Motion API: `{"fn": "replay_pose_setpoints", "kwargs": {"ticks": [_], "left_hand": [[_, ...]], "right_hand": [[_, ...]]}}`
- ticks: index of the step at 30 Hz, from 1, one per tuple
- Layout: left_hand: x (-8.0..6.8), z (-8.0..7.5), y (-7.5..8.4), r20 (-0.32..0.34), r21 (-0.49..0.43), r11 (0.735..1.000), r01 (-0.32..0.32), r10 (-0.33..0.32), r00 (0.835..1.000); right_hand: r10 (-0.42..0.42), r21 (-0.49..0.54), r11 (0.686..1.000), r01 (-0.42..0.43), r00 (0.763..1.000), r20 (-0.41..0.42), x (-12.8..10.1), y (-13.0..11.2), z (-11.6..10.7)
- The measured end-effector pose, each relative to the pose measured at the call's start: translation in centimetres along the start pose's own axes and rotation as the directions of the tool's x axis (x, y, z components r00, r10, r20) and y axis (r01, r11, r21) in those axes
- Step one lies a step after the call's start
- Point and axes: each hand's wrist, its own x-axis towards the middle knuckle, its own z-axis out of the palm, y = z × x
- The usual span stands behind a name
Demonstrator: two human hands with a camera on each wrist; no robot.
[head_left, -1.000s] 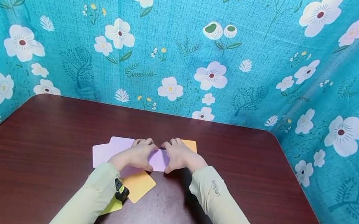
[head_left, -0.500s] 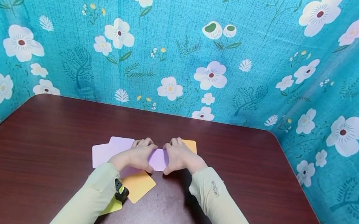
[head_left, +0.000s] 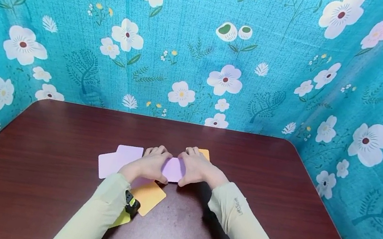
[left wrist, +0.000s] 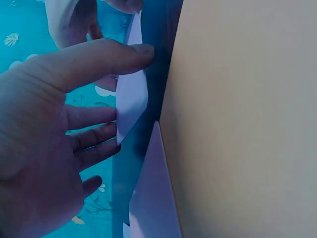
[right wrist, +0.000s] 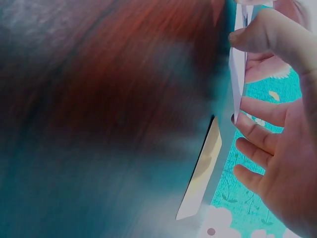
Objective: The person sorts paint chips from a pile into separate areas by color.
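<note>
Both hands hold one lilac card (head_left: 173, 170) between them over the middle of the table. My left hand (head_left: 148, 165) pinches its left end, thumb at the near edge and fingers at the far edge. In the left wrist view that thumb lies across the face of the card (left wrist: 132, 101). My right hand (head_left: 200, 169) grips the right end the same way. The right wrist view shows the card (right wrist: 238, 74) nearly edge-on, raised off the tabletop, between thumb and fingertips. Part of the card is hidden behind both hands.
Lilac cards (head_left: 111, 163) overlap on the table left of my left hand. An orange card (head_left: 149, 198) lies under my left wrist, with a yellow-green card (head_left: 122, 219) nearer. Another orange card (head_left: 205, 153) shows behind my right hand. Floral cloth (head_left: 204, 45) hangs beyond the table edge.
Both hands have shifted slightly to the right with the lilac card between them. The right hand now covers more of the orange card behind it. The cards on the table stay put.
</note>
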Motion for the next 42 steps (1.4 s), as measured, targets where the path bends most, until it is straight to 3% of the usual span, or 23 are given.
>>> {"fn": "replay_pose_setpoints", "kwargs": {"ticks": [9,15,22,42], "left_hand": [[0.1,0.0,0.6,0.036,-0.008,1.000,0.017,-0.017,0.999],[0.1,-0.2,1.4,0.060,0.029,0.999,-0.023,0.021,0.998],[0.4,0.3,1.7,0.044,0.058,0.997,-0.042,0.039,0.998],[0.8,1.6,3.2,0.027,0.053,0.995,-0.079,0.078,0.997]], "right_hand": [[0.010,0.030,1.000,-0.008,0.999,-0.039,-1.5,0.9,-0.1],[0.020,0.062,0.998,-0.018,0.999,-0.042,-2.5,1.5,0.1],[0.030,0.105,0.994,-0.026,0.999,-0.037,-3.4,2.1,0.4],[0.048,0.109,0.993,-0.043,0.998,-0.050,-5.3,3.0,0.6]]}}
